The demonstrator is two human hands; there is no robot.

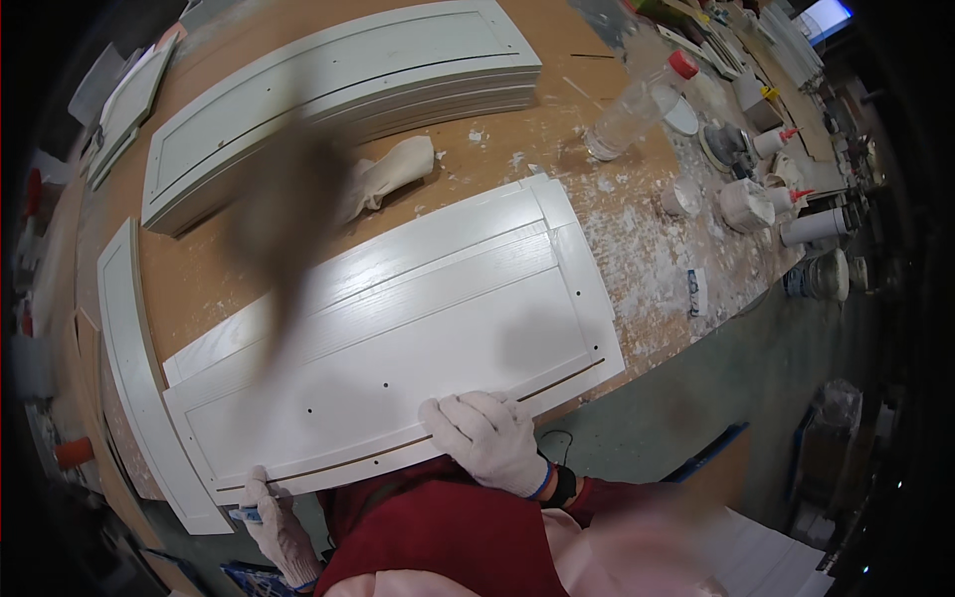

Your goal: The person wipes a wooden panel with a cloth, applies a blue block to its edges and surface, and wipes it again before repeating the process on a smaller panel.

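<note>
A white panel (398, 348) with a recessed middle, a brown groove along its near edge and several small holes lies before me on the table. My right hand (487, 438), in a white knit glove, is closed over the panel's near edge, fingers on top and thumb hidden. At the panel's near left corner, my gloved left hand (279, 527) is closed around a small blue-and-white tool (246, 514) whose kind I cannot make out. Another white panel (328, 279) shows beneath the first, along its far side. A dark blurred shape (298, 189) close to the camera hides part of both.
Farther back is a stack of white panels (338, 75), with a crumpled glove (393, 174) in front. A narrow panel (149, 378) lies left. On the paint-flecked right side stand a clear bottle (632, 114) with a red cap, a sander (726, 144) and a white tub (746, 206).
</note>
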